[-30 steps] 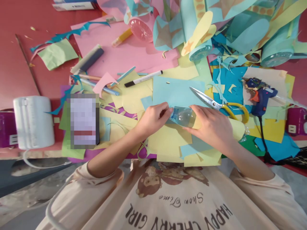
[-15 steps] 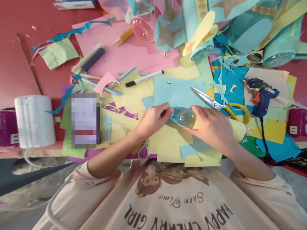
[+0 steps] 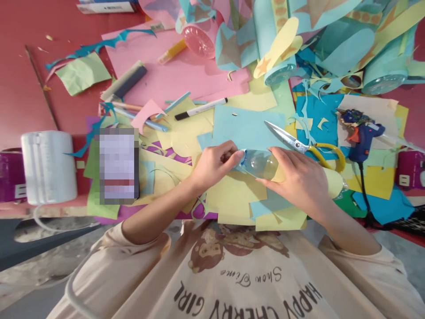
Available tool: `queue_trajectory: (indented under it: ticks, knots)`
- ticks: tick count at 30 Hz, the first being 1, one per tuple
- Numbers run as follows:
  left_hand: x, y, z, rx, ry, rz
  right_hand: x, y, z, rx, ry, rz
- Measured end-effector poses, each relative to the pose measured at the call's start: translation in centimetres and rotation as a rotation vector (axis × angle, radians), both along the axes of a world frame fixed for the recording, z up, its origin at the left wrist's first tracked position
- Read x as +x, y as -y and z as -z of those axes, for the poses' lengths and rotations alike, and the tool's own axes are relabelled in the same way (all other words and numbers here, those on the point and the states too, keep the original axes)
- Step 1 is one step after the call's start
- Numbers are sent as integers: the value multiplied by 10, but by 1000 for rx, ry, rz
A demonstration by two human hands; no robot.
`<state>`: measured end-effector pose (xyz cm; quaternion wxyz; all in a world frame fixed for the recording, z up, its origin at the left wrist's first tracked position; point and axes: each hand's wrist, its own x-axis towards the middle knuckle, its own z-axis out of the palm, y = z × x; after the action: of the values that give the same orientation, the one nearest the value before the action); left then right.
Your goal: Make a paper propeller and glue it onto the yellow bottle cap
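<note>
A clear plastic bottle (image 3: 262, 165) lies on its side in front of me, its body wrapped in pale yellow paper (image 3: 333, 182). My right hand (image 3: 300, 179) is closed around the wrapped part. At the neck end, the fingers of my left hand (image 3: 222, 163) are curled and pinch the blue cap (image 3: 243, 159), most of which they hide. Just beyond my right hand lie scissors (image 3: 299, 144) with yellow handles, blades apart. Blue paper (image 3: 245, 126) and yellow paper (image 3: 232, 197) are spread under the bottle.
A hot glue gun (image 3: 363, 139) rests on paper at the right. Paper-covered bottles (image 3: 280, 73) stand along the back. A black-capped marker (image 3: 201, 108) and a glue stick (image 3: 171, 51) lie farther off. At the left are a phone-like screen (image 3: 117, 166) and a white case (image 3: 49, 168).
The bottle and my right hand have shifted slightly to the right. My left fingers have turned a little at the cap, which now shows less.
</note>
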<state>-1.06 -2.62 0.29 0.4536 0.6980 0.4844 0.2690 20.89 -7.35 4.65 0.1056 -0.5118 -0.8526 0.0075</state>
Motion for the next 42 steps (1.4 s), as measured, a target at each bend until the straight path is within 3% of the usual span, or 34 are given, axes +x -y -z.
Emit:
queue_trajectory:
  ticks: [6,12,21,42]
  knots:
    - [0,0,-3,134,-150,-8,-2,2,1,19,21,5]
    - [0,-1,-8,75,-236,33,-2,3,2,35,22,-2]
    - [-1,-3,-12,-159,-105,65,-3,2,-1,47,37,4]
    - [-1,-5,-9,-151,-90,117,-1,2,1,64,11,13]
